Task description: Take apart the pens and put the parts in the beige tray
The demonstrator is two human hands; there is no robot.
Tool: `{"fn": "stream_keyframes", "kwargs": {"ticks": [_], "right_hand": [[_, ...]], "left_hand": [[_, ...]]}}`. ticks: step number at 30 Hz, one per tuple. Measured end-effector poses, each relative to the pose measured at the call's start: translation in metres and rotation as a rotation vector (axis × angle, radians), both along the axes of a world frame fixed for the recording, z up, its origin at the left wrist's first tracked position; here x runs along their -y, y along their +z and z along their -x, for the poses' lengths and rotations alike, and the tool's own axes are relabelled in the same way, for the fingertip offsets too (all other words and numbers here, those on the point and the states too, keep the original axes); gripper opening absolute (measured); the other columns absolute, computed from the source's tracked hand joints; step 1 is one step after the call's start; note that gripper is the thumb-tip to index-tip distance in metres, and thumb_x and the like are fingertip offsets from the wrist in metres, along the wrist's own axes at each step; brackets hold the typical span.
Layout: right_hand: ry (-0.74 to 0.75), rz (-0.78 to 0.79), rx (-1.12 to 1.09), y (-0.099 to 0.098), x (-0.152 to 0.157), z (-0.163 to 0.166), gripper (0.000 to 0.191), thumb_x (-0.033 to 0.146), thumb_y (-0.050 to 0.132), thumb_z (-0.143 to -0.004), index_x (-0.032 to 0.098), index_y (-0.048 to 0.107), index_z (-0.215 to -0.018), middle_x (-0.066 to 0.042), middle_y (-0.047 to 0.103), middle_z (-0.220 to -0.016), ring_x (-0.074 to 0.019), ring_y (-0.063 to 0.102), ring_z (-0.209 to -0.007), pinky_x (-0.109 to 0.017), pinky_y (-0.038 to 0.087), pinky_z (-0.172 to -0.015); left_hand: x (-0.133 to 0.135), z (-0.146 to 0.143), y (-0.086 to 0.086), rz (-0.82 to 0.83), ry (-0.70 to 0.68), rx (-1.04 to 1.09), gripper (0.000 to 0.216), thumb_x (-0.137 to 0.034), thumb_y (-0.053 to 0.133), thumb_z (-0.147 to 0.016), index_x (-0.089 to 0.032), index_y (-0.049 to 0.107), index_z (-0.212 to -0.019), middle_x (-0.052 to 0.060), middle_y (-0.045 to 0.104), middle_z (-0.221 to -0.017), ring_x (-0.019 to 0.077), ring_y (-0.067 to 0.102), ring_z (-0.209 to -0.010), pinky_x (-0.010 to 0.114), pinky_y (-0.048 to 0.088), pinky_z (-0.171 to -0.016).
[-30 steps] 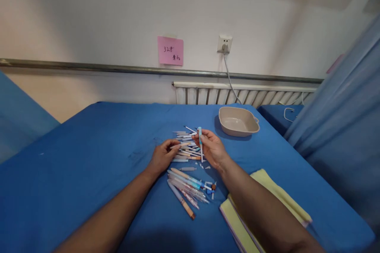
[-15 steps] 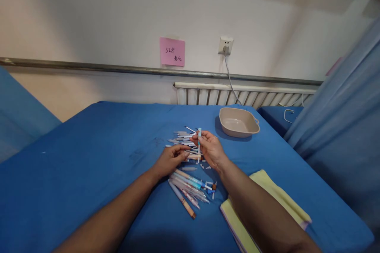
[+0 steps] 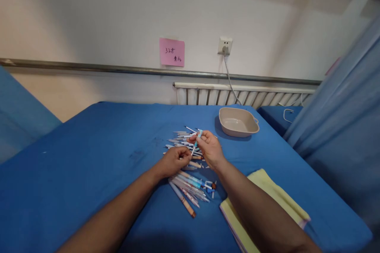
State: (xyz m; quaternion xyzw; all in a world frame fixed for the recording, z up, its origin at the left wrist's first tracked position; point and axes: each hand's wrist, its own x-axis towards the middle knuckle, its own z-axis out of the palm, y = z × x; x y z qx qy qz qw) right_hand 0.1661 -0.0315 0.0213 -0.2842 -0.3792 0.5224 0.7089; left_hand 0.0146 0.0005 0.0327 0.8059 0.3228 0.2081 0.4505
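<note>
My right hand (image 3: 211, 150) pinches a light blue pen part (image 3: 198, 138), tilted, over the pile. A thin white refill (image 3: 193, 150) sticks out of its lower end. My left hand (image 3: 175, 161) closes its thumb and fingers on the refill's low end. Beneath both hands lie many white and grey refills and pen parts (image 3: 179, 139), partly hidden by the fingers. Closer to me is a bundle of pen barrels (image 3: 190, 187), clear, blue and pink. One pen with an orange-brown end (image 3: 187, 206) lies at its near side. Small caps and bits (image 3: 210, 189) sit beside the bundle.
A beige plastic basin (image 3: 238, 122) stands at the back right of the blue-covered table (image 3: 103, 146). A folded yellow cloth (image 3: 267, 185) lies under my right forearm. Behind are a radiator (image 3: 208, 95) and a plugged-in cable (image 3: 228, 71). Blue curtains (image 3: 341, 106) hang at the sides.
The blue pen part has tipped from upright to slanted, its lower end toward my left hand. My left hand has shifted slightly right and now grips the white refill.
</note>
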Motion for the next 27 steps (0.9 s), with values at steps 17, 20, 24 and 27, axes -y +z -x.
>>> {"fn": "stream_keyframes", "kwargs": {"ticks": [17,20,24,27], "right_hand": [[0.152,0.242,0.295,-0.019,0.006,-0.005,0.029,0.041,0.074,-0.063,0.016,0.061,-0.073,0.003,0.061,-0.065,-0.0103,0.055,-0.059,-0.023,0.042,-0.061],[0.093,0.218,0.391,-0.025,0.004,-0.005,0.029,0.043,0.069,-0.067,0.018,0.055,-0.068,0.004,0.057,-0.061,-0.0101,0.051,-0.056,-0.023,0.040,-0.057],[0.001,0.168,0.677,-0.028,0.006,-0.009,0.017,0.036,0.057,-0.078,0.020,0.053,-0.073,0.005,0.054,-0.059,-0.0104,0.048,-0.053,-0.022,0.034,-0.052],[-0.013,0.088,0.925,-0.027,0.010,-0.014,0.009,0.028,0.055,-0.079,0.020,0.057,-0.076,0.005,0.054,-0.059,-0.0102,0.046,-0.053,-0.022,0.030,-0.052]], "left_hand": [[0.004,-0.004,-0.015,0.391,0.113,0.174,0.035,-0.049,0.059,-0.073,-0.016,0.049,-0.067,-0.005,0.051,-0.049,0.0055,0.037,-0.039,0.018,0.027,-0.041],[0.003,-0.003,-0.015,0.360,0.114,0.140,0.034,-0.048,0.060,-0.072,-0.015,0.052,-0.068,-0.005,0.051,-0.048,0.0052,0.036,-0.037,0.018,0.025,-0.039],[-0.002,0.001,-0.004,0.303,0.259,0.227,0.041,-0.044,0.064,-0.070,-0.014,0.055,-0.097,-0.007,0.052,-0.047,0.0061,0.038,-0.037,0.018,0.025,-0.039],[-0.008,0.006,0.002,0.341,0.291,0.352,0.048,-0.043,0.065,-0.072,-0.015,0.051,-0.109,-0.007,0.052,-0.049,0.0058,0.038,-0.037,0.018,0.026,-0.039]]}}
